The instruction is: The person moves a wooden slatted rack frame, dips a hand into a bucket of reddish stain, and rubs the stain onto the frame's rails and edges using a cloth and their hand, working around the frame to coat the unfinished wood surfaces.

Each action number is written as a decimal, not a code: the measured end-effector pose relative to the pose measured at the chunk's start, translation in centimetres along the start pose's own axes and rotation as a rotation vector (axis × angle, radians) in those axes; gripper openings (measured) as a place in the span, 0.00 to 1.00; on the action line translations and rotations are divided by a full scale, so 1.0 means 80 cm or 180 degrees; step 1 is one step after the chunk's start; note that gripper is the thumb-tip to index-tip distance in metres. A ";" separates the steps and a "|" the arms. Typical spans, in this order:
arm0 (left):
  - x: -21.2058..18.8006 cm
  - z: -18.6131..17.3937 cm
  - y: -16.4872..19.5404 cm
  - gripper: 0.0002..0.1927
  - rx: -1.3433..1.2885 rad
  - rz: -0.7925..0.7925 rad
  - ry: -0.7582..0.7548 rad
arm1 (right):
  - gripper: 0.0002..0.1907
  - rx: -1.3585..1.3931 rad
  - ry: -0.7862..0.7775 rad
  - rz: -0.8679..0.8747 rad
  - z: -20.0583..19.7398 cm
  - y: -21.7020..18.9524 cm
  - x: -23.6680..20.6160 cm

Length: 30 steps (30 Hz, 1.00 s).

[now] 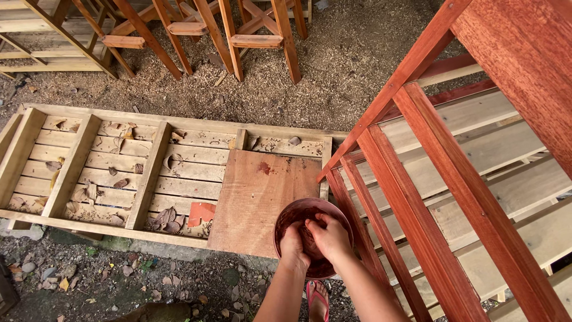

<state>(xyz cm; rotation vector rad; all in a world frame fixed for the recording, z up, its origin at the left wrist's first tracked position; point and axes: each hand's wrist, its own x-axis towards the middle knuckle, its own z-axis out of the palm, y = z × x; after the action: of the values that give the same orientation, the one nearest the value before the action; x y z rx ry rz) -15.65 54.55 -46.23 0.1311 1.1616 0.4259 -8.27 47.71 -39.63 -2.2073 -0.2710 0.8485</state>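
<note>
Over on the left lies a shallow wooden frame (89, 173) of pale slats, littered with dry leaves, with a torn orange scrap (201, 212) near its front edge. Next comes a flat plywood board (262, 200) carrying a dark red blot, and the reddish-brown bowl (292, 216) sits right at that board's near corner, partly over the edge above the dirt. That perch looks like the weak spot: a hard press or twist inside the bowl could tip it off the corner and dump whatever stain is in it onto the ground or onto the foot in the pink sandal (317, 298) just below. Drips on the bare board seem likely too.

Both forearms come up from the bottom of the view and meet in the bowl. The left hand (293, 243) is curled into a fist, fingers tucked down inside. The right hand (329, 235) bends at the wrist over it, fingers folded as if squeezing something; what either one grips I cannot tell. Just to the right rises a red-stained slatted frame (417, 179), close by the right arm.
</note>
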 end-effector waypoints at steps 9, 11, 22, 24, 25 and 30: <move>0.002 -0.005 0.003 0.18 0.0020 -0.0271 -0.0223 | 0.22 -0.0577 0.0243 0.0576 -0.003 -0.069 -0.038; 0.003 -0.004 0.004 0.19 -0.0080 -0.0317 -0.0413 | 0.19 -0.0794 0.0136 0.0402 -0.002 -0.071 -0.035; -0.008 0.003 0.009 0.25 0.0099 -0.0693 -0.0464 | 0.17 -0.0680 0.0947 -0.2245 0.006 -0.024 -0.008; -0.008 0.002 0.011 0.25 0.0214 -0.0867 -0.0475 | 0.18 -0.0766 0.1111 -0.2795 0.003 -0.022 -0.005; -0.007 0.002 0.011 0.25 0.0238 -0.0893 -0.0518 | 0.17 -0.0767 0.0900 -0.2602 0.000 -0.021 -0.004; 0.002 0.000 0.007 0.26 0.0278 -0.1100 -0.0800 | 0.17 -0.0805 0.0504 -0.2589 -0.013 -0.022 -0.006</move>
<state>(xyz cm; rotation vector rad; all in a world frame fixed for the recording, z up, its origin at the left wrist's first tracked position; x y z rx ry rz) -15.77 55.14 -46.17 0.0556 0.9317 0.0502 -7.89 48.16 -37.59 -2.0798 -1.1475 0.1921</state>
